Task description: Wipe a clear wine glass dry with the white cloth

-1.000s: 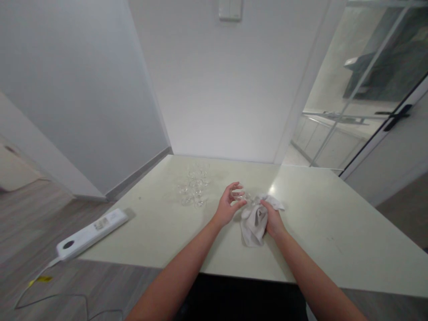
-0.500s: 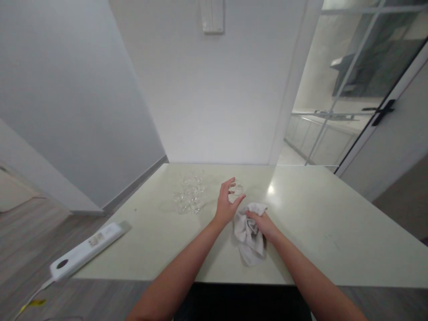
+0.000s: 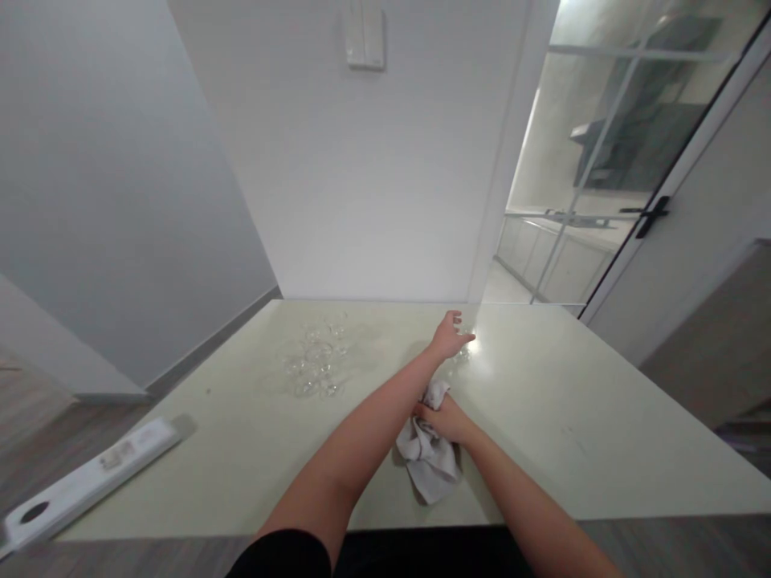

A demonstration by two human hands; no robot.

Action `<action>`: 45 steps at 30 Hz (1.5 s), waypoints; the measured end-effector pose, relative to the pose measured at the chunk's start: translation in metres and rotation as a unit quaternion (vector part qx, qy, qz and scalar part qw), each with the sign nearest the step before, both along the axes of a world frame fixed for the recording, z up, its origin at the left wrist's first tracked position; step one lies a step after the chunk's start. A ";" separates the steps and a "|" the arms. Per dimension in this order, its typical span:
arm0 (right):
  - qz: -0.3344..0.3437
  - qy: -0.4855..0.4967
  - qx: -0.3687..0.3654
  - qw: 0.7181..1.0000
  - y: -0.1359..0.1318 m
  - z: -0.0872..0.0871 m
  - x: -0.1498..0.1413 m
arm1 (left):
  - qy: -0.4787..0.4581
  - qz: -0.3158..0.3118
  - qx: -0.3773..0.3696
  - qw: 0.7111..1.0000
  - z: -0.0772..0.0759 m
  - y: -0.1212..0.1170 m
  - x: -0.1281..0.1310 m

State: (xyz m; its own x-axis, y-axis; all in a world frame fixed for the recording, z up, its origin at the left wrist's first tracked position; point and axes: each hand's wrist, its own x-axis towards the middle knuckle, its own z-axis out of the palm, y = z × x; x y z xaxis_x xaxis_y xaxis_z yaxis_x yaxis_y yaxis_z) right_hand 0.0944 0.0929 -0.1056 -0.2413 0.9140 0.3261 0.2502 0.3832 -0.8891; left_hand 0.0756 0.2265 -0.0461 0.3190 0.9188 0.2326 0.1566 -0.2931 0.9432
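My left hand [image 3: 450, 335] reaches across to the back middle of the table, its thumb and fingers curved around a small clear glass [image 3: 463, 352]. Much of this glass is lost in glare and partly covered by the hand, so its exact shape is hard to make out. Nearer to me, my right hand [image 3: 442, 417] grips a crumpled light grey cloth [image 3: 429, 461], which hangs down onto the tabletop. A cluster of several clear glasses [image 3: 318, 353] sits on the left half of the table.
The pale glossy table [image 3: 578, 417] stands against a white wall. A white power strip [image 3: 96, 474] lies at the table's front left corner. Beyond the right side is a glass-paned door with a black handle [image 3: 654, 215].
My left hand has moved right and away from me with the glass. My right hand and the cloth have shifted slightly left and closer. The camera view has turned slightly right.
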 end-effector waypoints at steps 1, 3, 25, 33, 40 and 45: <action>0.001 0.002 0.000 1.000 0.000 0.001 -0.001 | 0.001 -0.003 0.002 1.000 -0.001 0.000 0.004; 0.001 0.001 0.002 1.000 0.000 0.001 -0.001 | 0.006 -0.004 0.000 1.000 -0.003 0.000 0.010; -0.041 0.103 -0.089 0.990 0.002 -0.007 0.005 | 0.038 -0.030 0.286 0.957 0.019 -0.086 -0.041; -0.006 0.305 -0.203 0.930 0.008 -0.014 0.005 | 0.079 0.325 0.336 0.880 0.031 -0.135 -0.204; -0.051 0.146 -0.116 0.981 0.002 -0.027 0.010 | 0.030 0.430 0.181 0.884 -0.018 -0.120 -0.257; -0.112 0.117 -0.103 0.981 0.000 -0.022 0.004 | 0.069 0.445 0.169 0.877 -0.027 -0.120 -0.254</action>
